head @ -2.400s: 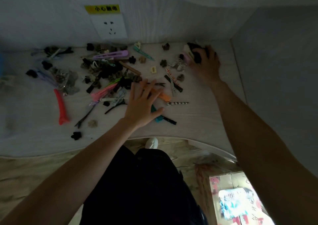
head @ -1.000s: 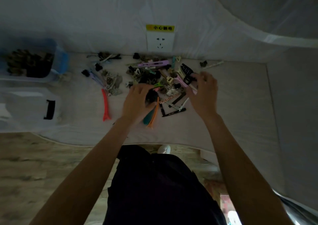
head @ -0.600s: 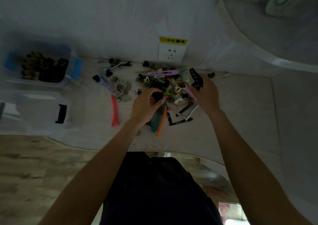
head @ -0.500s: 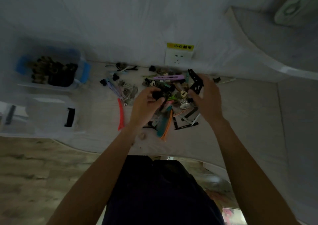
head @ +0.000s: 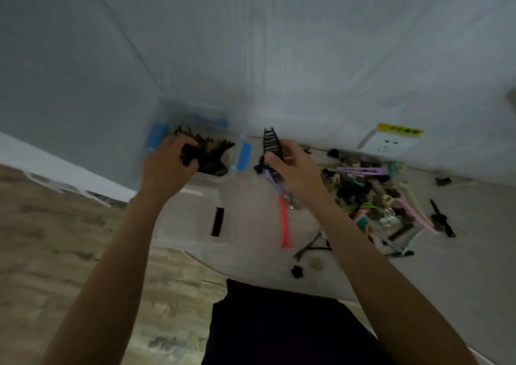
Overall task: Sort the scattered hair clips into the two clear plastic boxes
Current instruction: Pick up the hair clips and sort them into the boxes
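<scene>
Both hands swung leftward, left hand [head: 167, 166] grip clamping dark clips [head: 190, 152] over blue-latched box [head: 243, 156], right hand [head: 296, 169] grip pinching toothed black claw clip [head: 271, 141]

Two boxes [head: 240, 156] lie left of the clip pile [head: 374, 197] on the table [head: 251, 202].

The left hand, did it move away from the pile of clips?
Yes. The left hand went left, from the pile below the socket to the blue-latched box, carrying dark clips.

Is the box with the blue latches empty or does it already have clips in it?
Not empty. The box holds a heap of dark clips, and the left hand is at it with another dark clip.
</scene>
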Tool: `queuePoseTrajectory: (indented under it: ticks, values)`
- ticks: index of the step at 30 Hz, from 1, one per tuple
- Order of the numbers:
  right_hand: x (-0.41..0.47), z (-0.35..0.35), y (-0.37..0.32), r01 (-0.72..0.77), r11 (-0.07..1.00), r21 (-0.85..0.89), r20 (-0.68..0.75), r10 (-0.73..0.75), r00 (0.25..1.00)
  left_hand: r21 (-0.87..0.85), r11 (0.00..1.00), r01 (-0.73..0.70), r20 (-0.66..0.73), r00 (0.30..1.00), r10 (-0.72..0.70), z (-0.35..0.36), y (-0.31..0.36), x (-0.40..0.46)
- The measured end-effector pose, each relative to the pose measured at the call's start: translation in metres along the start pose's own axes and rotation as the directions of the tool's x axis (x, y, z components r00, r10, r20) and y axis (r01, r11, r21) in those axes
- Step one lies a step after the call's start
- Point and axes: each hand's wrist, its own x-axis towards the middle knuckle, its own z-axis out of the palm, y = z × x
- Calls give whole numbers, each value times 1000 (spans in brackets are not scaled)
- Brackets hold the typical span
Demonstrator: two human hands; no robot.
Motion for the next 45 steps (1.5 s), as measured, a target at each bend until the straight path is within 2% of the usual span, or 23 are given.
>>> queuePoseTrajectory:
  ticks: [3, 6, 10, 11, 12, 14, 16, 18, 20, 22, 24, 26, 28, 30, 33, 36, 38, 40, 42, 45]
  values:
    - [23, 34, -33, 227, 971, -79, 45, -224, 974, 46, 999, -26, 102, 995, 22, -2, -31, 11]
    - [56, 71, -56, 437, 808, -394, 137, -418, 898, -25, 997, -72, 88, 993, 74, 1, -48, 14]
    - [95, 108, -51, 478, 453, -753, 304, -406, 862, -67, 985, -156, 69, 985, 160, 7, -59, 14]
    - [99, 113, -47, 469, 375, -800, 320, -395, 862, -65, 981, -181, 66, 981, 185, 8, -61, 14]
    - [100, 114, -44, 461, 343, -818, 316, -401, 860, -61, 977, -204, 59, 977, 207, 9, -62, 14]
    - [93, 111, -42, 460, 380, -802, 278, -445, 852, -67, 973, -220, 29, 975, 222, 9, -59, 14]
    - [76, 99, -40, 474, 489, -732, 194, -517, 834, -123, 969, -212, -41, 977, 209, 9, -51, 12]
    - [49, 78, -33, 447, 610, -654, 48, -556, 830, -229, 952, -202, -113, 977, 180, 8, -33, 9]
    - [18, 53, -16, 378, 679, -629, -80, -540, 838, -308, 923, -232, -155, 969, 191, 11, -5, 3]
    - [-11, 25, 12, 248, 709, -660, -182, -472, 863, -357, 885, -297, -133, 955, 267, 22, 29, -5]
    - [-29, 2, 43, 100, 686, -721, -213, -357, 909, -378, 857, -349, -31, 930, 365, 41, 55, -10]
    - [-40, -16, 70, -76, 608, -790, -225, -173, 959, -354, 859, -370, 127, 890, 437, 70, 78, -14]
    - [-49, -27, 90, -228, 544, -808, -251, 32, 967, -310, 878, -364, 264, 855, 447, 101, 97, -16]
    - [-59, -33, 102, -280, 510, -814, -256, 118, 959, -229, 902, -365, 357, 831, 427, 126, 113, -16]
    - [-69, -36, 114, -241, 557, -795, -198, 138, 971, -88, 924, -371, 434, 821, 371, 148, 126, -15]
    - [-72, -40, 122, -80, 699, -711, -122, -10, 993, -29, 923, -384, 407, 839, 362, 156, 126, -14]
    - [-75, -59, 125, -58, 750, -659, -233, -130, 964, -40, 923, -383, 391, 844, 367, 161, 129, -13]
    - [-77, -81, 126, -163, 746, -646, -463, -212, 861, -53, 929, -366, 382, 852, 357, 162, 130, -12]
    - [-79, -103, 132, -327, 717, -615, -606, -165, 779, -52, 936, -348, 370, 864, 342, 162, 131, -11]
    - [-73, -122, 141, -466, 681, -564, -581, 73, 810, -18, 944, -330, 374, 873, 312, 163, 139, -8]
